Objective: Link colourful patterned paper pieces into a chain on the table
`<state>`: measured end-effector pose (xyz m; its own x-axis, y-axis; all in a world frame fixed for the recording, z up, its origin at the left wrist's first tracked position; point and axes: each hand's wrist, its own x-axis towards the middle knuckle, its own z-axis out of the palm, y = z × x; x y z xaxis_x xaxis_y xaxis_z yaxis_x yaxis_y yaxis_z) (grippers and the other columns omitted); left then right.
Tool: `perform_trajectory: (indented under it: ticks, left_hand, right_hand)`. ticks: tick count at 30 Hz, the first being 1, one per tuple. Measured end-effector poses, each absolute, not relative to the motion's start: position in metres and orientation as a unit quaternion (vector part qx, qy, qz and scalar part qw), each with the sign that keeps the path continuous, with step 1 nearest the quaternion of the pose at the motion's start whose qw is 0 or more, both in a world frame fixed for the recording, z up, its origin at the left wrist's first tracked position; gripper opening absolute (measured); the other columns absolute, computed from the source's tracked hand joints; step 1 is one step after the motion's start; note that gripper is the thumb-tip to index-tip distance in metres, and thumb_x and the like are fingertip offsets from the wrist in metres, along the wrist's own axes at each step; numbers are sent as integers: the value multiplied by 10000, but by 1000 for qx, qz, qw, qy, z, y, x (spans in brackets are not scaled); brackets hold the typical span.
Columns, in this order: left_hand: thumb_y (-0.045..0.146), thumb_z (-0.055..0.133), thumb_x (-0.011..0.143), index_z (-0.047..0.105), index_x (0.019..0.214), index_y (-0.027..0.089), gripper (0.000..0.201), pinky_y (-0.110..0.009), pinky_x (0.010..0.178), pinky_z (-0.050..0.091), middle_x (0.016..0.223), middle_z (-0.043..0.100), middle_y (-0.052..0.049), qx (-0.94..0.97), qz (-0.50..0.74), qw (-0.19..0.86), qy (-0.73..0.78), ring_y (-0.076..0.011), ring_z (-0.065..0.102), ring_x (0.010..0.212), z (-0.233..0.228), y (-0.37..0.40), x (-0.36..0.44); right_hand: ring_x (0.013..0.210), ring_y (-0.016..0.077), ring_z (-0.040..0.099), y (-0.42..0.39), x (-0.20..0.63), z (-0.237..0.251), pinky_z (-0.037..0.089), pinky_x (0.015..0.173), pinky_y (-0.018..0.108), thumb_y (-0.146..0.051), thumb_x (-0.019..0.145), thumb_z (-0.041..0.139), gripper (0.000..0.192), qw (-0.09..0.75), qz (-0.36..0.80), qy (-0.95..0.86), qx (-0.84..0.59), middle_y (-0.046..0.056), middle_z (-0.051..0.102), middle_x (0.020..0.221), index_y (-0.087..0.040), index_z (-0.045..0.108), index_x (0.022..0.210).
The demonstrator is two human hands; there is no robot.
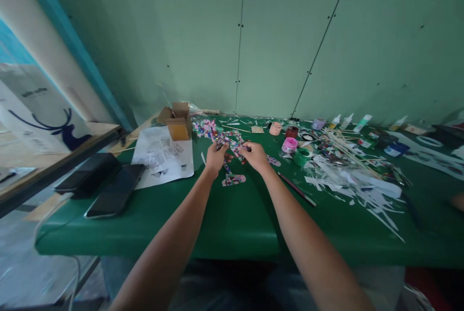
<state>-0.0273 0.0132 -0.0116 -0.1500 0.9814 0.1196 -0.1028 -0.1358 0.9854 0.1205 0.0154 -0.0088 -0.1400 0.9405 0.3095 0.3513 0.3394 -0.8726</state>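
Note:
A flat, paper-like figure (208, 128), speckled in pink, green, blue and red, is held just above the green tabletop (235, 224). My left hand (217, 156) pinches its middle from the left. From the right, my right hand (255, 156) grips its other side, thumb and fingers pressed together. One foot-shaped end (234, 180) of the same pattern hangs or lies below my left hand; another speckled end (273, 161) shows right of my right hand. My fingers hide the parts between them. A dark pencil-like stick (297, 190) lies right of my right forearm.
Pink (289, 145) and green (301, 157) paint jars stand on the right, beside heaped white paper strips (344, 180) and thin wooden sticks. At left are printed sheets (163, 156), a small cardboard box (179, 125) and a phone (116, 190). Someone's hand (458, 201) shows at the right edge.

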Motion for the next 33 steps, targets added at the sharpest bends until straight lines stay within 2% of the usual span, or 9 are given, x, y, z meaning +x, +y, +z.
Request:
perform_trajectory:
  ticks: [4, 8, 13, 23, 33]
  left_hand:
    - [318, 601, 751, 498, 779, 171, 182, -221, 411, 434, 636, 542, 27, 473, 593, 441, 478, -114, 562, 459, -12, 13, -28]
    - [331, 603, 744, 504, 769, 172, 189, -214, 412, 429, 594, 536, 29, 485, 589, 432, 481, -117, 560, 461, -13, 14, -29]
    - [358, 617, 726, 517, 762, 173, 214, -227, 420, 443, 598, 549, 25, 494, 585, 430, 478, -129, 573, 474, -14, 14, -29]
    - [353, 681, 662, 617, 725, 141, 230, -245, 463, 471, 608, 627, -23, 537, 564, 424, 463, -143, 581, 506, -17, 14, -29]
    - [315, 714, 619, 627, 675, 134, 209, -259, 475, 493, 568, 609, -9, 505, 583, 424, 475, -132, 559, 493, -16, 13, -29]
  right_hand:
    - [491, 162, 607, 11, 117, -6, 446, 441, 233, -295, 735, 579, 146, 460, 375, -643, -484, -16, 587, 564, -197, 509, 654]
    - [451, 138, 565, 8, 116, -4, 434, 394, 226, -250, 707, 586, 98, 463, 417, -614, -485, -22, 607, 575, -204, 501, 691]
    - [392, 110, 494, 11, 117, -7, 395, 343, 218, -312, 741, 591, 136, 476, 428, -604, -474, -4, 646, 619, -202, 510, 740]
    - [410, 110, 512, 11, 116, -7, 393, 358, 205, -314, 758, 607, 142, 482, 447, -590, -469, -4, 637, 592, -185, 547, 766]
    - [391, 100, 484, 11, 117, -7, 393, 377, 206, -340, 747, 618, 205, 483, 465, -585, -456, -16, 630, 574, -175, 570, 859]
